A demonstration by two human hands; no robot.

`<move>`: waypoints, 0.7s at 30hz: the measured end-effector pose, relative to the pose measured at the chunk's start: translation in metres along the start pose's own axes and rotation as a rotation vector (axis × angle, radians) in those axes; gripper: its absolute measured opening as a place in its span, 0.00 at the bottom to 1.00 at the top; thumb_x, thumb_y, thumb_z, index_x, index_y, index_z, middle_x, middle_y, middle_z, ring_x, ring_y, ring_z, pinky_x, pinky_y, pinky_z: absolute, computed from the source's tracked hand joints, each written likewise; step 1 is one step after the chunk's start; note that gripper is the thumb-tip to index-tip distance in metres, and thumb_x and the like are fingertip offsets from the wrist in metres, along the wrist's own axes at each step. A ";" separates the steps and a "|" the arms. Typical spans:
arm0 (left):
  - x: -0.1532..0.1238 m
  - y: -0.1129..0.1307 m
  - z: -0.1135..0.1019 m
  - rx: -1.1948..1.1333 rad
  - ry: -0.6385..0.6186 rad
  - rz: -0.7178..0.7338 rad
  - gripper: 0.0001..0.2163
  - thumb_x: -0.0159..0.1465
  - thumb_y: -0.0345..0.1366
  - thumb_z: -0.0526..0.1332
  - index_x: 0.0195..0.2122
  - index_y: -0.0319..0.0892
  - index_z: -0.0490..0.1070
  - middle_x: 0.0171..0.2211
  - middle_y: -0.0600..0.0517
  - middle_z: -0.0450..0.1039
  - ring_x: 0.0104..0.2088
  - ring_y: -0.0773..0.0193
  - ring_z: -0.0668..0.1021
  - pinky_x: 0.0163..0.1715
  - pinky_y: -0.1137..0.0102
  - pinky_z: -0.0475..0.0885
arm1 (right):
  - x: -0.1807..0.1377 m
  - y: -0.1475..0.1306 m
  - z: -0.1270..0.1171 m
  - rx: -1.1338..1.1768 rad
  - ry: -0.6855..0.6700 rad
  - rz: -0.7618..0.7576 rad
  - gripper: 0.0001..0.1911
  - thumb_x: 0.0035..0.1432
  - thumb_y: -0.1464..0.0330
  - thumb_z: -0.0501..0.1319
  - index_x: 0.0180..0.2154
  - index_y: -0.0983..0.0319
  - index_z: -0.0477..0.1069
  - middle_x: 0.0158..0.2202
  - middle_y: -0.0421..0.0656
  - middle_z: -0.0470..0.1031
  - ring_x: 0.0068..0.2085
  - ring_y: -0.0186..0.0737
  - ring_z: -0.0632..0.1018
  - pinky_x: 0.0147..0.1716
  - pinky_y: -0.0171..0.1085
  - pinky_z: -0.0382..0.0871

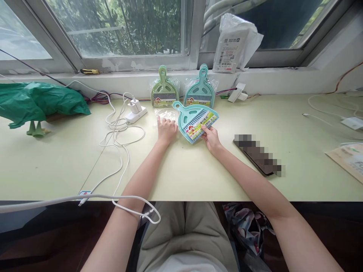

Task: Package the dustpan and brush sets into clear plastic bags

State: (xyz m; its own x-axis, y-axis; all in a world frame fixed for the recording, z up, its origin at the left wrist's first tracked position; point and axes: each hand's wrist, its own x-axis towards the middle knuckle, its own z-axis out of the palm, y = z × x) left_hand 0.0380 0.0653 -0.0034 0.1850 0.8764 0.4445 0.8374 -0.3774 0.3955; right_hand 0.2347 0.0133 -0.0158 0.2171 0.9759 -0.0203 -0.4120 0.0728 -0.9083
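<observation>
Just above the middle of the frame, the right hand (pixel 210 136) grips the lower edge of a small teal plastic dustpan-and-brush set (pixel 195 120) with a bright printed paper label. The set is tilted, its handle pointing toward the upper left. The fingers close around its wide end, thumb on top of the label.

To the left of it, the left hand (pixel 166 130) lies palm down on a crumpled clear plastic wrapper (pixel 165 114), fingers spread and flat, gripping nothing. The wrapper rests on the pale yellow tabletop (pixel 198 170), just beside the teal set.

Behind the hands, leaning against the white window ledge, stand two more packaged sets: a green dustpan set (pixel 164 90) on the left and a teal dustpan set (pixel 200 90) on the right, both in clear wrap.

Left of the hands, a white charger block (pixel 135 109) sits with white cables (pixel 116 136) looping across the table and over the near edge. At the far left of the frame lies a crumpled green plastic bag (pixel 36 100). Right of the right forearm a dark flat phone (pixel 258 155) lies on the table, partly blurred out. On the sill at the upper right, a white plastic mailing bag (pixel 235 43) leans against the window frame.
</observation>
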 end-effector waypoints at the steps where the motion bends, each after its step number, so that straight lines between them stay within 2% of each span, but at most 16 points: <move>1: 0.000 0.000 0.000 0.000 0.019 -0.025 0.18 0.65 0.37 0.49 0.49 0.43 0.75 0.37 0.44 0.75 0.52 0.49 0.70 0.67 0.50 0.35 | 0.000 0.000 0.000 0.002 0.001 -0.002 0.10 0.52 0.64 0.67 0.35 0.61 0.71 0.35 0.41 0.81 0.37 0.38 0.82 0.41 0.40 0.79; 5: 0.002 -0.005 0.002 0.066 0.057 -0.149 0.17 0.65 0.36 0.50 0.51 0.43 0.72 0.38 0.44 0.74 0.48 0.50 0.72 0.65 0.51 0.42 | 0.000 0.000 -0.001 -0.003 0.008 -0.006 0.11 0.52 0.64 0.68 0.35 0.61 0.71 0.35 0.41 0.81 0.38 0.40 0.82 0.41 0.41 0.79; 10: 0.004 -0.013 0.004 0.094 -0.085 -0.246 0.16 0.61 0.30 0.51 0.47 0.44 0.74 0.49 0.42 0.70 0.53 0.47 0.69 0.56 0.52 0.59 | 0.000 0.000 -0.001 -0.002 -0.002 -0.009 0.09 0.53 0.65 0.66 0.36 0.61 0.71 0.35 0.41 0.81 0.40 0.39 0.82 0.42 0.39 0.79; 12: 0.006 -0.015 0.007 0.007 -0.145 -0.167 0.20 0.60 0.26 0.49 0.48 0.45 0.74 0.51 0.44 0.70 0.54 0.50 0.69 0.54 0.55 0.62 | 0.000 0.000 -0.001 0.003 -0.005 -0.009 0.08 0.54 0.66 0.65 0.36 0.61 0.72 0.35 0.41 0.81 0.39 0.38 0.82 0.42 0.39 0.79; 14: 0.007 -0.016 0.010 -0.082 -0.215 -0.009 0.24 0.57 0.23 0.47 0.50 0.45 0.74 0.53 0.46 0.70 0.54 0.52 0.69 0.54 0.58 0.64 | 0.000 0.000 -0.002 0.003 -0.005 -0.008 0.07 0.54 0.67 0.65 0.36 0.61 0.72 0.35 0.41 0.81 0.38 0.38 0.82 0.41 0.38 0.79; 16: 0.007 -0.014 0.012 -0.111 -0.274 0.095 0.24 0.57 0.23 0.47 0.49 0.43 0.75 0.54 0.46 0.70 0.54 0.52 0.69 0.54 0.59 0.65 | 0.000 0.001 -0.002 -0.002 -0.001 -0.006 0.07 0.54 0.66 0.65 0.37 0.61 0.72 0.35 0.41 0.81 0.37 0.37 0.82 0.41 0.38 0.79; 18: 0.007 -0.010 0.012 -0.077 -0.294 0.104 0.20 0.60 0.27 0.48 0.46 0.43 0.77 0.54 0.46 0.71 0.54 0.50 0.69 0.54 0.56 0.65 | 0.001 0.002 -0.002 -0.009 0.006 -0.008 0.08 0.54 0.66 0.65 0.37 0.61 0.72 0.35 0.40 0.81 0.37 0.37 0.82 0.41 0.37 0.79; 21: 0.005 -0.004 0.009 -0.020 -0.262 0.064 0.14 0.62 0.35 0.53 0.40 0.45 0.79 0.53 0.46 0.72 0.53 0.46 0.70 0.52 0.53 0.65 | 0.003 0.003 -0.003 -0.013 0.010 -0.013 0.10 0.53 0.64 0.67 0.36 0.61 0.72 0.35 0.41 0.81 0.38 0.38 0.82 0.41 0.39 0.79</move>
State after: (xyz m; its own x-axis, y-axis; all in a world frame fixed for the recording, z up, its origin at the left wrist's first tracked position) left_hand 0.0404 0.0743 -0.0103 0.3659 0.8972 0.2473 0.8097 -0.4379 0.3907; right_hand 0.2365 0.0157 -0.0198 0.2315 0.9727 -0.0130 -0.3973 0.0823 -0.9140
